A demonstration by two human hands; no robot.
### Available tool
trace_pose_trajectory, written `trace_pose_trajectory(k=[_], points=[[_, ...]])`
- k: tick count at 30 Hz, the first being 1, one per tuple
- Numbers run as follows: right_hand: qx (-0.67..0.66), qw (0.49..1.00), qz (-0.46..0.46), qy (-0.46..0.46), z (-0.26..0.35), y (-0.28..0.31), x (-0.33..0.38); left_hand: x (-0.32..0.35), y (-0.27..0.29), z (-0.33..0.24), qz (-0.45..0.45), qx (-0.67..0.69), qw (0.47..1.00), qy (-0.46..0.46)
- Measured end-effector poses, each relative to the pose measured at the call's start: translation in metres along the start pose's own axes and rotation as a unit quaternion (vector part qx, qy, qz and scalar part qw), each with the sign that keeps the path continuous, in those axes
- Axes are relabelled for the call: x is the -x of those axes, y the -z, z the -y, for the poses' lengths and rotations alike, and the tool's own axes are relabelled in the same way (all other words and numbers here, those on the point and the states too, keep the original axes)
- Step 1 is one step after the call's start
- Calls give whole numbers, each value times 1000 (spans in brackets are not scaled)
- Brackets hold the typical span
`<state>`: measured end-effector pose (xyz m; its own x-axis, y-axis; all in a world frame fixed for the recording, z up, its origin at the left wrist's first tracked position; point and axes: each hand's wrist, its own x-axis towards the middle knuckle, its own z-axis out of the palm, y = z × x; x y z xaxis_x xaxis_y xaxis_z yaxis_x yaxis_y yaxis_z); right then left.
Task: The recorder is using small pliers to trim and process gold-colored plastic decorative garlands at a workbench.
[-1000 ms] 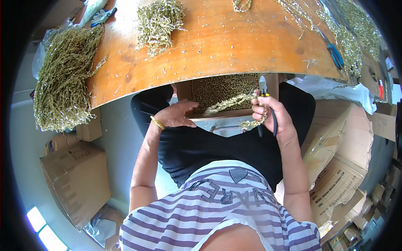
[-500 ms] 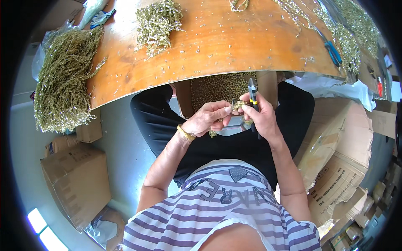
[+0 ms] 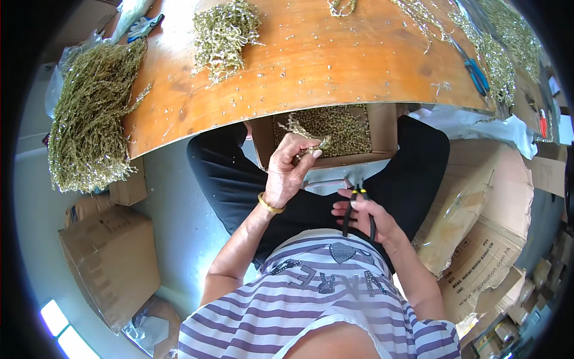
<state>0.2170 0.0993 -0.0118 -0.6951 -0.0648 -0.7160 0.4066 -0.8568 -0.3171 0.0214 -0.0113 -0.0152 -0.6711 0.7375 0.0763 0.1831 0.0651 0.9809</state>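
My left hand [image 3: 288, 170] is closed, its thumb and fingers pinching a gold bead strand [image 3: 324, 143] above an open cardboard box [image 3: 384, 133]. A loose part of the strand shows beyond the knuckles. Many small gold beads [image 3: 344, 128] cover the bottom of the box. Lower down, over my lap, my right hand [image 3: 375, 216] holds cutting pliers [image 3: 353, 204] with black handles and yellow bands. Their handles are spread, and the jaws point away from me, blurred by motion.
A curved wooden table [image 3: 335, 72] overhangs the box, scattered with loose beads. A thick bundle of gold strands [image 3: 95, 113] drapes over its left edge; a smaller bundle [image 3: 226, 39] lies nearby. Blue-handled pliers [image 3: 476, 76] rest at right. Cardboard cartons [image 3: 113, 263] stand on the floor.
My hands have moved apart. The left went up and over the box with the strand; the right drew back toward my lap with the pliers, whose handles are now spread.
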Motion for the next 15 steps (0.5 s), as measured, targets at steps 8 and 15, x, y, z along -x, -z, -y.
trace_pose_trajectory(k=[8,15], points=[[407,839,-176,315,8,-30,13,1,-5,-7,-29,-131,989,-63],[577,671,-199,420,30,-55,-11,-3,-4,-13,-42,-194,962,-188]])
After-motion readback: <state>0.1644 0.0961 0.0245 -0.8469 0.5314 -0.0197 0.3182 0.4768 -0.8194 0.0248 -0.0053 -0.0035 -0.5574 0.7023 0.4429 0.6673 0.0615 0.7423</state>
